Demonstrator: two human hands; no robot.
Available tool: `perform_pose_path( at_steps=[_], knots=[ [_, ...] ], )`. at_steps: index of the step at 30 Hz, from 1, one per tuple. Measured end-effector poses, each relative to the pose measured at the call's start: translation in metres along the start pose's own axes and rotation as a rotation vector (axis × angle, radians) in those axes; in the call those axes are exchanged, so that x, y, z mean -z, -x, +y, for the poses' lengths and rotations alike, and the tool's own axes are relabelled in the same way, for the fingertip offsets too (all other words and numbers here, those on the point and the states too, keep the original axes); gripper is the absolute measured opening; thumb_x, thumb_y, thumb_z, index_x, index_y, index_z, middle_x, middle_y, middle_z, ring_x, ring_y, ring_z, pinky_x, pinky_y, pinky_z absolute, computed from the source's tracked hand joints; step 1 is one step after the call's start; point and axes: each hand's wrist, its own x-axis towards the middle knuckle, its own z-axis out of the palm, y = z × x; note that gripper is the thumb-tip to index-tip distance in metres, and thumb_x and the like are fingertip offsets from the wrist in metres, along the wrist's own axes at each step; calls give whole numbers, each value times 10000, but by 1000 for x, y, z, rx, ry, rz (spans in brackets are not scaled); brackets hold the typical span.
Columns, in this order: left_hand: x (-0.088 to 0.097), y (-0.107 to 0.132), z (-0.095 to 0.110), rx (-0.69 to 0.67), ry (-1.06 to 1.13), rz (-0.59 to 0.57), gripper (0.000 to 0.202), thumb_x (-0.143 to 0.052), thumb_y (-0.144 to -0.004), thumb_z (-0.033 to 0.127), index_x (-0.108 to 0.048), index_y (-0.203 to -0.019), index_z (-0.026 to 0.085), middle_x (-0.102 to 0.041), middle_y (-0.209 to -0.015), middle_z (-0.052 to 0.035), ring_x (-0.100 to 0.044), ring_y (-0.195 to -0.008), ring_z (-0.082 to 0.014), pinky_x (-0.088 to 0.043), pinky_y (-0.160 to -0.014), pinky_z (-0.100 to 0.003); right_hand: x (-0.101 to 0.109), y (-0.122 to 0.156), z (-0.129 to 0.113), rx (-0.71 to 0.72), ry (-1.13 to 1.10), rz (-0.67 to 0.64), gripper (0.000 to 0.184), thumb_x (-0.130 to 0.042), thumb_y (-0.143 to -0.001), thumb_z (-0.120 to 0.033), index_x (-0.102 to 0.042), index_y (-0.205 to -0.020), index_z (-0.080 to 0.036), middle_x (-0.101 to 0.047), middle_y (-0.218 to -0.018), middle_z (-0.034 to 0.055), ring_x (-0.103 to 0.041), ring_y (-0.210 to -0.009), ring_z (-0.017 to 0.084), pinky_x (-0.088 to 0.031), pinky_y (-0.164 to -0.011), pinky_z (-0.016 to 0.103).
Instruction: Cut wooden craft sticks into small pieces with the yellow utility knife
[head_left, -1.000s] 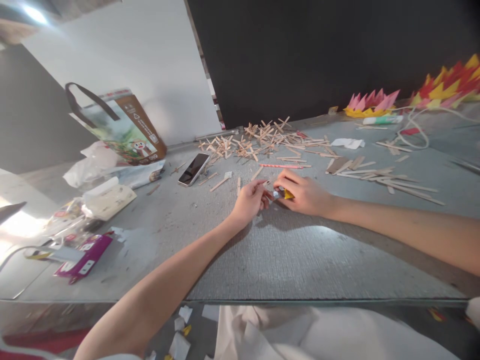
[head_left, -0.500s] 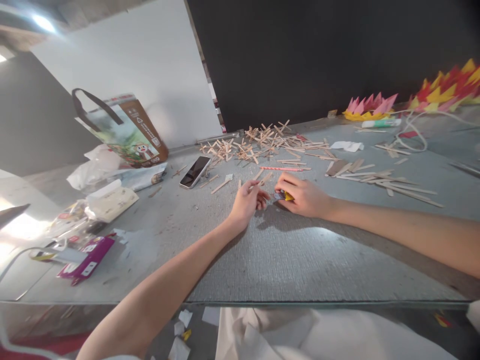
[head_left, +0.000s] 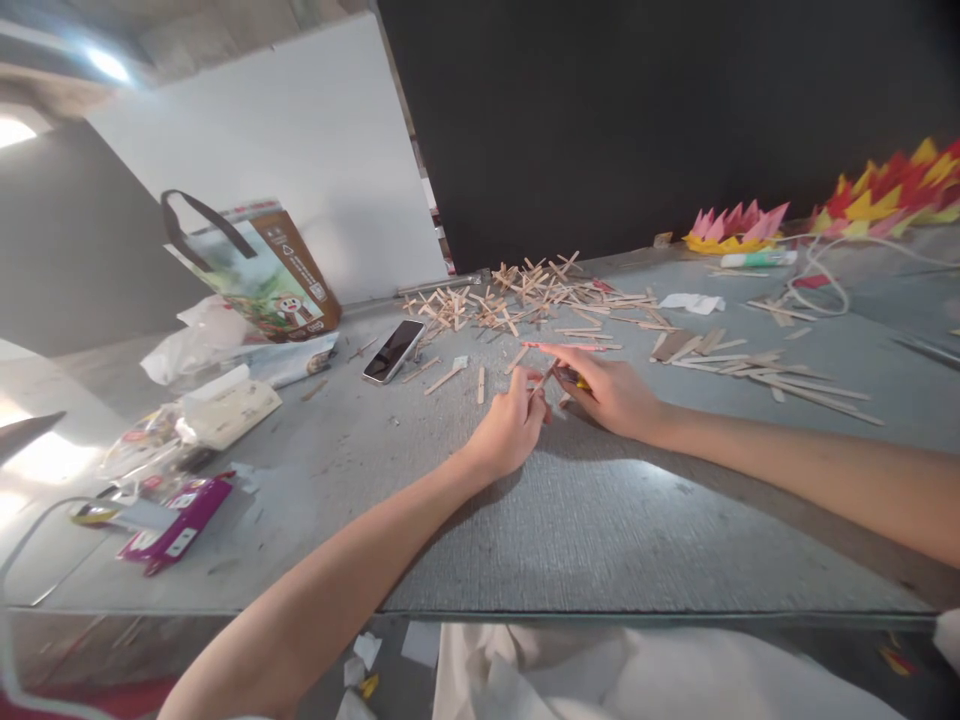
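My left hand (head_left: 512, 433) and my right hand (head_left: 609, 388) meet at the middle of the grey table (head_left: 570, 520). The left hand's fingers are pinched on a thin wooden stick (head_left: 546, 379) that points up and right. The right hand is closed around a small yellow tool (head_left: 581, 382), mostly hidden under its fingers, right beside the stick's end. Just behind the hands lies a pink striped stick (head_left: 570, 346). Loose wooden sticks (head_left: 757, 362) lie to the right.
A heap of glued stick crosses (head_left: 510, 292) lies at the back. A phone (head_left: 391, 351) lies left of it. A printed bag (head_left: 259, 272), plastic wrappers and a purple box (head_left: 176, 522) crowd the left side. Paper flowers (head_left: 735, 225) and a white cable (head_left: 825, 268) sit far right.
My left hand has drawn nearer to me and now holds a stick up against the right hand. The right hand stayed almost in place.
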Motion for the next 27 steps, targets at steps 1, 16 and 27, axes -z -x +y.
perform_pose_path(
  at_steps=[1,16,27],
  knots=[
    [1,1,1,-11,-22,-14,145,-408,-1061,217,-445,-1201,218,-741,-794,-9,-620,-616,-143,-431,-710,-277,0,0,1,6,-7,6,428,-480,-1085,-259,-502,-1512,-239,-752,-1268,120,-720,-824,212,-509,-721,323],
    [11,-1,12,-2,58,-37,243,-446,-1082,371,-560,-930,221,-733,-834,-3,-625,-633,-122,-464,-706,-252,-2,1,2,46,-2,28,256,-473,-1072,-212,-561,-1312,-210,-733,-1267,116,-711,-839,207,-496,-760,325],
    [10,-8,-2,-23,256,-89,269,-484,-1074,423,-532,-913,213,-605,-703,38,-575,-596,-110,-466,-646,-250,-6,3,7,59,13,25,311,-508,-1041,-194,-535,-1344,-259,-725,-1271,111,-717,-878,248,-512,-715,352]
  ],
)
